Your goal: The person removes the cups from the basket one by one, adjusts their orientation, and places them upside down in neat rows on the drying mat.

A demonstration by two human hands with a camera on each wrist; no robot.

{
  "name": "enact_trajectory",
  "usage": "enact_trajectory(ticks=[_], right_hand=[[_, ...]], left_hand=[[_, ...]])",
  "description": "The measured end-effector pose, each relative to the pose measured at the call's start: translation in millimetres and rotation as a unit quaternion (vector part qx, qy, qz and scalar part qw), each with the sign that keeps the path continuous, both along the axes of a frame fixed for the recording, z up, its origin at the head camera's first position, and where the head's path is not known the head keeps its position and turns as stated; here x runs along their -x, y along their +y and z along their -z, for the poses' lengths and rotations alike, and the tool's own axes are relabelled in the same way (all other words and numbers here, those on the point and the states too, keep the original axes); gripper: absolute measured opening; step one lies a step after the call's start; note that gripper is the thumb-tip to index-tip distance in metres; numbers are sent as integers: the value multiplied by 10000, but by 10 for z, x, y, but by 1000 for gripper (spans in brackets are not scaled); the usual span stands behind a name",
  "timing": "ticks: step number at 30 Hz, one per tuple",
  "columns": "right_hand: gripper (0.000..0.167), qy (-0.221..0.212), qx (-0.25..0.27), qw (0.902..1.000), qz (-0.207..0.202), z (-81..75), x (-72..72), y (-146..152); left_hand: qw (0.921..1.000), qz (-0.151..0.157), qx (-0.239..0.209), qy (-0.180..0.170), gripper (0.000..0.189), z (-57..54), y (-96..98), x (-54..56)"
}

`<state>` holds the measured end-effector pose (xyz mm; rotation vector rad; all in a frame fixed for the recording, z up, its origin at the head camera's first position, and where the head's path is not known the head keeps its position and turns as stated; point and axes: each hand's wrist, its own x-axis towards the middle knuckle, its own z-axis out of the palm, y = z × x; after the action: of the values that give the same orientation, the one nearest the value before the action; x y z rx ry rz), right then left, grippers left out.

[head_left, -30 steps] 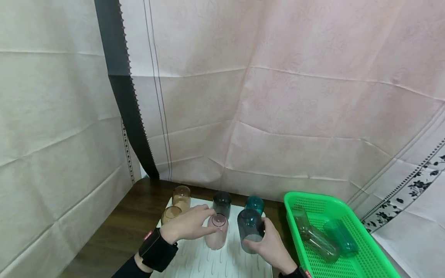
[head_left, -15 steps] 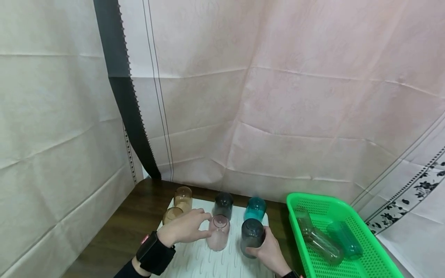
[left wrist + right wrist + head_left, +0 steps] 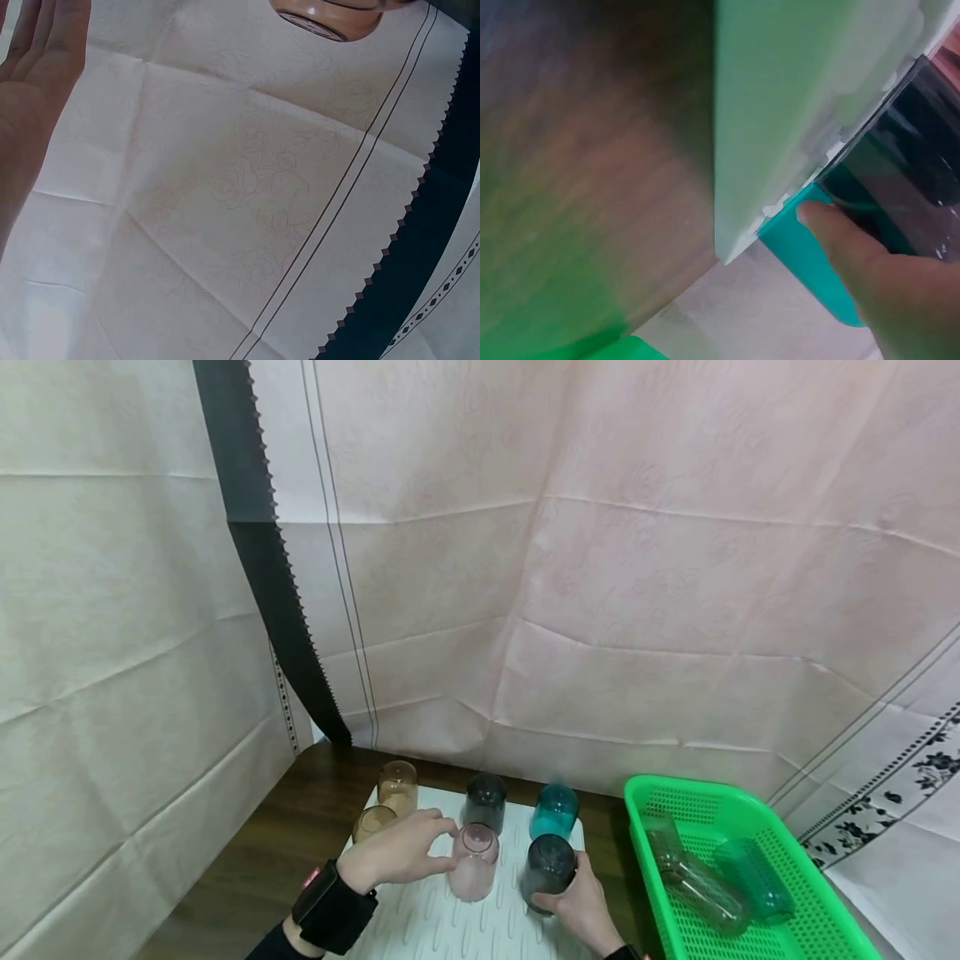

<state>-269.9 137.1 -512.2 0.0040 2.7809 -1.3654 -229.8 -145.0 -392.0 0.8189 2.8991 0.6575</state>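
In the head view my right hand [image 3: 581,902] grips a dark grey glass [image 3: 550,867] standing on the white ridged tray [image 3: 450,935], its rim against the tray in the right wrist view. Just behind it stands a teal glass [image 3: 555,811]. My left hand [image 3: 401,850] is beside a pink glass [image 3: 473,864], thumb and fingers apart, fingertips right at its side. Behind the pink one is another dark grey glass [image 3: 485,803]. Two amber glasses stand at the tray's left, the rear amber glass [image 3: 397,783] in full view and the front amber glass [image 3: 372,821] partly hidden by my left hand.
A green perforated basket [image 3: 637,789] stands right of the tray. In it lie a clear glass [image 3: 705,893], a green glass [image 3: 756,878] and another clear glass [image 3: 663,835]. A patterned cloth [image 3: 637,568] hangs behind the brown wooden table [image 3: 247,860].
My right hand has brought the dark grey glass slightly nearer and lower, so the teal glass behind shows more fully. The left hand has stayed almost in place by the pink glass.
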Motion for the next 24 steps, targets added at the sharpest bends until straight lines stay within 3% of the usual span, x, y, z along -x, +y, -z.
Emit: enact_trajectory(ticks=[6, 11, 18, 24], right_hand=[[93, -81, -83, 9999, -119, -51, -10, -1], [101, -269, -79, 9995, -155, -215, -7, -12], [92, 28, -274, 9992, -277, -704, -43, 33], [74, 631, -709, 9919, -841, -1165, -2, 347]], left_hand=[[10000, 36, -72, -16, 32, -38, 13, -14], [10000, 37, -89, 3, 33, -38, 11, -10], [10000, -14, -17, 3, 32, -39, 14, -15], [9998, -69, 12, -204, 33, -44, 21, -24]])
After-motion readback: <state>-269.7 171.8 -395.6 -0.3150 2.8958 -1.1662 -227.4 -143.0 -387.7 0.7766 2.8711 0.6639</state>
